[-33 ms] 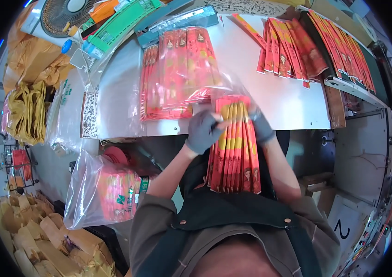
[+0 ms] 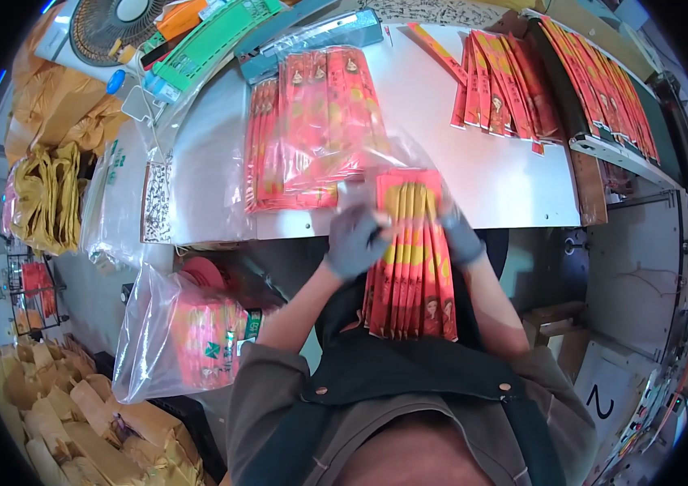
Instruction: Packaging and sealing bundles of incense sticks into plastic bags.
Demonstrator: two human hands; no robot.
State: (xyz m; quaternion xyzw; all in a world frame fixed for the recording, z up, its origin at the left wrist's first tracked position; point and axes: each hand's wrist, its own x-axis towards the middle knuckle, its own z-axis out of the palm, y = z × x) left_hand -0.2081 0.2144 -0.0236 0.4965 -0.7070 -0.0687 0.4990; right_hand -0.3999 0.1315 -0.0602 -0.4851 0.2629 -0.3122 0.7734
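Red-and-yellow packets [image 2: 409, 259], where are they?

Fanned bundle, in front of the person's dark apron [image 2: 409, 368]. Upper end overlaps the front edge of the white desk [image 2: 514, 190] in view; can't tell if it rests there. Lower end over the lap.

Grip state?

Right hand [image 2: 463, 232], grey glove: gripping the bundle by its upper right edge. Left hand [image 2: 356, 240], same glove: fingers curled, tips at the upper left edge. Blurred there, can't tell if that grip is pinching a packet or only touching.

What's on the desk?

Bagged packet stack [image 2: 324, 121] in clear plastic, just beyond the hands, left of centre. Loose packet pile [image 2: 506, 85] at far right, packets overlapping, one lying askew at its left.

Next to that?

Dark belt unit [image 2: 555, 49] on the right, with a packet row [image 2: 603, 89] leaning along it. Far left: fan [image 2: 121, 24], green tray-like piece [image 2: 210, 53].

Below desk level?

Clear bag [image 2: 145, 348] with pink-red packs, left of the person. Brown paper heap [image 2: 76, 405], lower left.
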